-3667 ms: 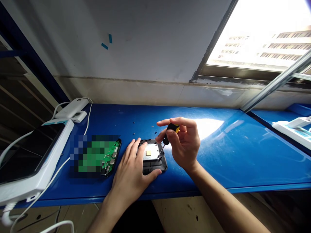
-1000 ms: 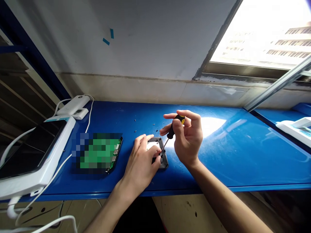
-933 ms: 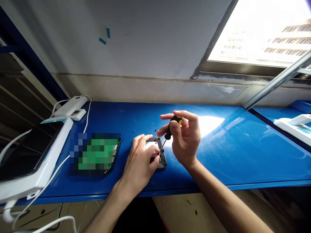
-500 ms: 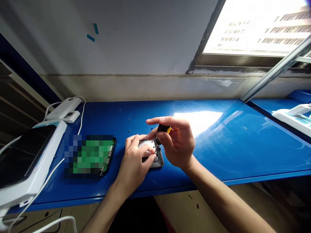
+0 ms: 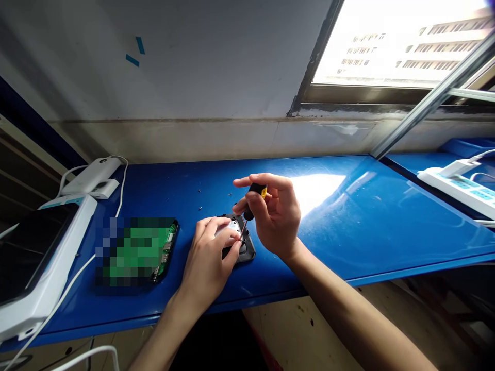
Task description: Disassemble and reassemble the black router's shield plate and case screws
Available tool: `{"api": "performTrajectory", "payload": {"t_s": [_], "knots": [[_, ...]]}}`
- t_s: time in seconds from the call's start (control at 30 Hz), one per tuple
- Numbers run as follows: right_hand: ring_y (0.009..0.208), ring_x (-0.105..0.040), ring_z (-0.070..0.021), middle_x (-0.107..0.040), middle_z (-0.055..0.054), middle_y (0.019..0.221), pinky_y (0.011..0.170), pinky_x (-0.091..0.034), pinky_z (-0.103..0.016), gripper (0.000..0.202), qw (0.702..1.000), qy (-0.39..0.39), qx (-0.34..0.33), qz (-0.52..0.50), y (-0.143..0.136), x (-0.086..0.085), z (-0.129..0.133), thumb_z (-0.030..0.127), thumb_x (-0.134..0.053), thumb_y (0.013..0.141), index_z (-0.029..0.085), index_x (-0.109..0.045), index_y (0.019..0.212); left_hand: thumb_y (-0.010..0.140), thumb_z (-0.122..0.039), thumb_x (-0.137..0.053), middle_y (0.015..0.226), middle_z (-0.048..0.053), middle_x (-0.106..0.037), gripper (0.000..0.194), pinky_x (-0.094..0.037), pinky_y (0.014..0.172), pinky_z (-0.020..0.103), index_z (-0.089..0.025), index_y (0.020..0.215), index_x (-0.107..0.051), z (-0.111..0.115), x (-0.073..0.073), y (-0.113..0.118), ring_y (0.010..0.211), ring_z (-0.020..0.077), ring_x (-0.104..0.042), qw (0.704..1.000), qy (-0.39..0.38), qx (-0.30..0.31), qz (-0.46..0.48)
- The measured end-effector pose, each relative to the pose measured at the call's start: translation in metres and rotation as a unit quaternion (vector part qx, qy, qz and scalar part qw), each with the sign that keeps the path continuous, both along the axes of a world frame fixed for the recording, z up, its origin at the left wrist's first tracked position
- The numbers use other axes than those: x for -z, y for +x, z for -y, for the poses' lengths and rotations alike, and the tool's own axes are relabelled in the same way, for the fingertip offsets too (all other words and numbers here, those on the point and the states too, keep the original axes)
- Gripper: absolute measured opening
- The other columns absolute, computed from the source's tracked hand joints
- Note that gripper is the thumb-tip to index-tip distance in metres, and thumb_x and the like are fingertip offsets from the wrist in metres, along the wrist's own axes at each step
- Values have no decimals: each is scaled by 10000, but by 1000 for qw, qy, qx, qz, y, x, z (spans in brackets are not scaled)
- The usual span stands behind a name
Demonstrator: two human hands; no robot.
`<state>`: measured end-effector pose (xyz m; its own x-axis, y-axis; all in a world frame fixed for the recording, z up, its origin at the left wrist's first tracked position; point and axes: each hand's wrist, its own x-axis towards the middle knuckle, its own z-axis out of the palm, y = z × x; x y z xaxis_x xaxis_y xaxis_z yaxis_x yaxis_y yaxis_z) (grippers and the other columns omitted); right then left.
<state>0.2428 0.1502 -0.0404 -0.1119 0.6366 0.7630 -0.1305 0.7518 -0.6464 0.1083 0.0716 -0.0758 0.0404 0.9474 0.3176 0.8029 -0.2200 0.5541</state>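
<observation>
My right hand [image 5: 276, 216] grips a black and yellow screwdriver [image 5: 252, 208] by its handle, index finger stretched past its top end. The shaft slants down to the left, its tip close to my left fingertips. My left hand [image 5: 211, 252] lies over a black plastic housing [image 5: 249, 252] on the table and holds it, thumb and index finger drawn close together by the screwdriver tip. A silvery-white part [image 5: 233, 225] sits in the housing, partly hidden by my left fingers. Whether a screw is at the tip cannot be made out.
Several tiny screws [image 5: 200, 208] lie on the blue table [image 5: 170, 185] beyond the housing. To the left is a black casing with a green circuit board [image 5: 168, 247], partly pixelated. A white device with a dark screen [image 5: 38, 247] and a white cable [image 5: 79, 278] stand further left.
The view has shifted slightly, so the scene sits further left. The screwdriver and both hands keep nearly the same pose over the housing.
</observation>
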Motion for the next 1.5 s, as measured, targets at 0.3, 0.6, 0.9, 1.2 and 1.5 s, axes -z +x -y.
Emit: {"api": "performTrajectory", "payload": {"t_s": [0.3,0.6,0.9,1.2,1.5], "knots": [[615,-715,-72,-746,19,1059,588,-648,-238,136,1000,6,30,-2,0,-4,-1,263,-597,1001,278,-579,1135,925,-198,-603,1273,62,-648,105,-490,993,478,-258,977,-673,0,1,3,1178,302,-545,998,23,10,-66],[603,-714,-75,-747,7,1052,586,-644,-236,127,999,3,42,-4,0,-4,-1,280,-591,1004,278,-578,1131,928,-214,-621,1257,30,-649,75,-484,1006,486,-274,943,-662,-3,6,1,1180,276,-535,1000,8,15,0],[595,-707,-74,-740,11,1056,579,-643,-241,142,999,-10,46,-21,0,-2,-3,297,-604,1003,280,-577,1141,910,-206,-634,1232,11,-647,98,-542,971,460,-287,936,-681,-4,8,1,1146,259,-515,998,-24,7,63],[600,-713,-80,-739,13,1052,577,-646,-247,144,999,-11,46,-20,0,-1,-4,310,-598,1007,290,-572,1147,907,-208,-628,1225,11,-658,97,-557,915,456,-286,932,-680,-6,7,2,1106,266,-528,998,-25,4,53],[600,-707,-77,-735,16,1076,568,-633,-250,159,999,-8,34,-22,-1,-1,-3,283,-599,1006,300,-576,1163,886,-191,-654,1199,16,-697,77,-514,932,463,-267,888,-660,-6,5,4,1090,276,-551,1000,9,0,21]]}}
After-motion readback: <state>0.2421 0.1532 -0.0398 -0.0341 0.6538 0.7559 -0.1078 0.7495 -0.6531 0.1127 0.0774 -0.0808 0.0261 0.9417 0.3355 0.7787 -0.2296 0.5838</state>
